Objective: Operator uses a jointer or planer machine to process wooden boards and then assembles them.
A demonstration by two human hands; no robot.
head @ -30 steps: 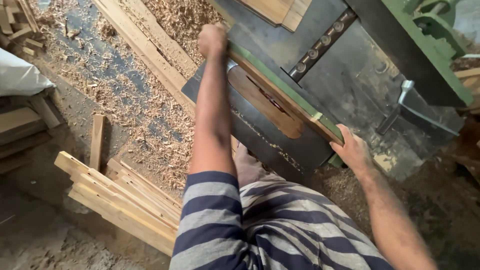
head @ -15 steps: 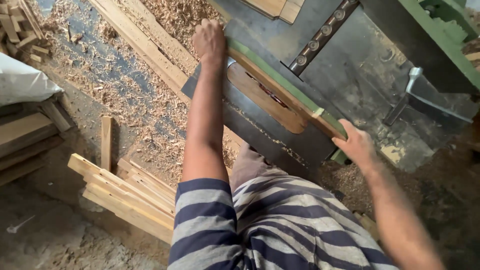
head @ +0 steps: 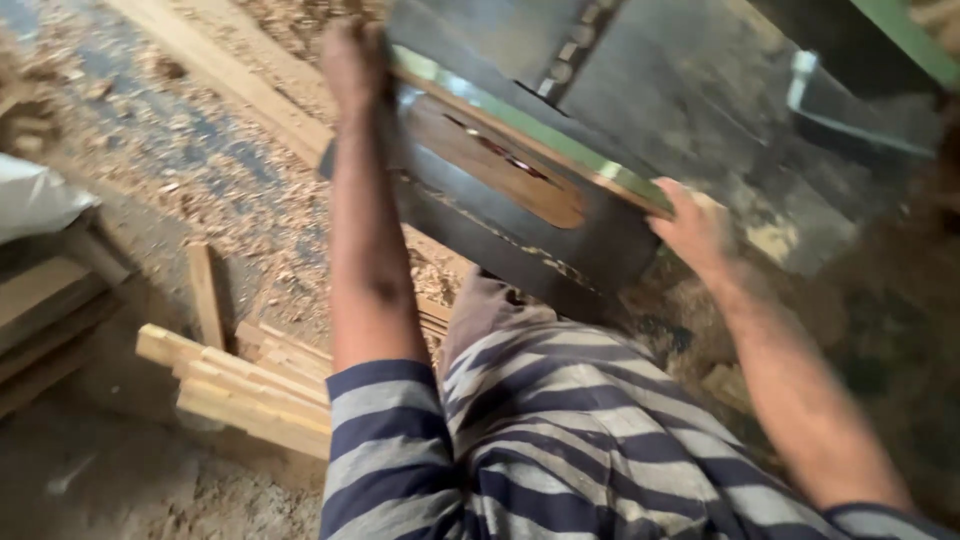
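A long wooden strip with a greenish face (head: 520, 125) lies along the near edge of a dark metal machine table (head: 640, 90). My left hand (head: 352, 55) grips the strip's far left end at the table's corner. The other end is under my right hand (head: 698, 228), whose fingers are closed over it. Below the strip, the machine's dark side panel carries a brown wooden insert (head: 495, 165). My striped shirt (head: 560, 440) fills the lower middle of the view.
A stack of pale wooden battens (head: 240, 385) lies on the floor at lower left. Sawdust and shavings (head: 190, 170) cover the ground, crossed by a long plank (head: 230, 75). Boards and a white sack (head: 35, 200) sit at far left.
The view has tilted and moved closer to the machine. Both hands stay on the strip's ends, and the strip sits slightly lower in view.
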